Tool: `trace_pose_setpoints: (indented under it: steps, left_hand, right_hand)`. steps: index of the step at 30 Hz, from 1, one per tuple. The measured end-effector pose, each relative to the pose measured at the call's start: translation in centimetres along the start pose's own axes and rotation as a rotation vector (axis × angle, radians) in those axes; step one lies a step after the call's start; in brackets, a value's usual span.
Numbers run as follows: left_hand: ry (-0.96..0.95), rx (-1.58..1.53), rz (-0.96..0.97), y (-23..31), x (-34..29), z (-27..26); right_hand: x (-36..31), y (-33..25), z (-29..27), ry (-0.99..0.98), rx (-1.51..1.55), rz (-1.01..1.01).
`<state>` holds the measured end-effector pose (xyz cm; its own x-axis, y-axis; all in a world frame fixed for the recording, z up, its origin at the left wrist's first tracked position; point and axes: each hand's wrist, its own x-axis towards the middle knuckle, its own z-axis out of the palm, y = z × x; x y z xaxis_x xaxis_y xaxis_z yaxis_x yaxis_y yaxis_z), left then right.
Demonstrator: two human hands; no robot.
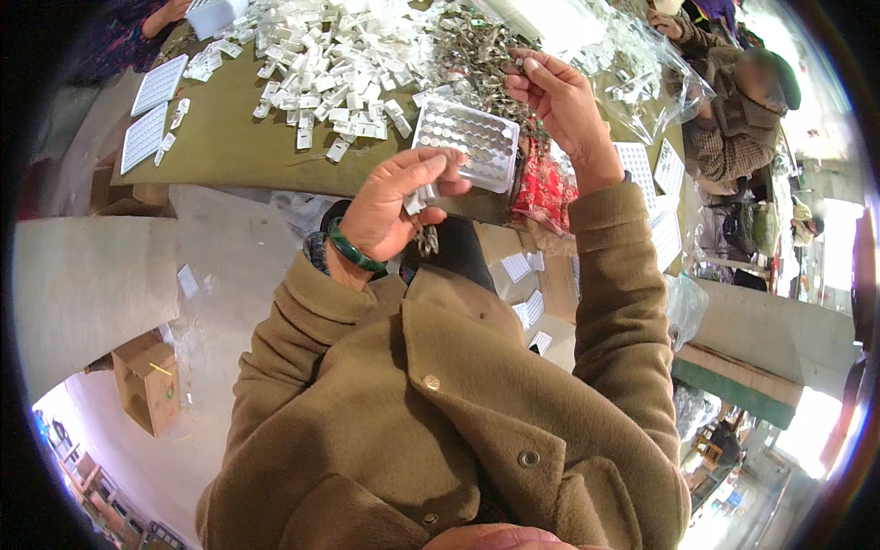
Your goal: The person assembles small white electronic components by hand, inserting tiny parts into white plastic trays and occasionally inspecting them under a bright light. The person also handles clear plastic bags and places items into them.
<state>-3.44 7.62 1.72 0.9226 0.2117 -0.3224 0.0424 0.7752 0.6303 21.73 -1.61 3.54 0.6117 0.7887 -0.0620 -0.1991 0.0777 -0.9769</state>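
Observation:
My left hand (390,202) is closed round a small white plastic piece (419,200), held over the table's near edge. A small metal clip (427,240) hangs below its fingers. Farther off to the right, my right hand (566,110) has its thumb and forefinger pinched together beside a heap of small metal parts (472,50); whatever lies between those fingertips is too small to make out. Between the two hands sits a shallow white tray (418,136) with rows of round silver discs (467,137). To the left, white plastic pieces (321,64) are heaped loosely.
Red patterned cloth (543,188) hangs at the table edge below my right hand. White gridded trays (144,137) lie at the table's left. Another person (738,119) sits at the right beside clear plastic bags (655,82); a co-worker's hand (170,13) shows far left. A cardboard box (147,385) stands on the floor.

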Motion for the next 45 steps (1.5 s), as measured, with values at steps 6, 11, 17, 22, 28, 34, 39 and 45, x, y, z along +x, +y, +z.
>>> trace_pose_setpoints:
  steps: [6, 11, 17, 22, 28, 34, 39, 45]
  left_hand:
    - [0.272, 0.385, 0.632, 1.7, -0.5, -0.6]
    - [0.248, 0.855, 0.727, 1.3, -1.2, -0.9]
    - [0.250, 0.615, 0.565, -0.5, -1.1, -1.2]
    - [0.274, 0.451, 0.575, -1.2, -1.6, -0.2]
    - [0.242, 0.236, 0.384, -0.5, -3.1, 0.1]
    - [0.097, 0.095, 0.171, 0.5, -4.0, -1.4]
    - [0.100, 0.129, 0.138, 0.4, -3.7, -1.4]
    - [0.244, 0.184, 0.266, -0.6, -2.9, -0.4]
  right_hand:
    - [-2.8, -0.4, 5.1, -0.316, -0.451, -0.165]
    - [-5.9, -0.2, 8.4, -0.413, -0.502, -0.080]
    - [-7.7, 1.0, 9.6, -0.186, -0.580, -0.259]
    - [-8.6, 2.9, 11.1, -0.013, -0.324, -0.225]
    - [-9.6, 3.6, 11.6, -0.046, -0.108, -0.154]
    - [-10.0, 2.6, 9.4, -0.265, -0.219, -0.142]
    - [-10.1, 1.6, 8.8, -0.237, -0.821, -0.530]
    - [-11.0, 3.6, 9.8, 0.052, -0.381, -0.231]
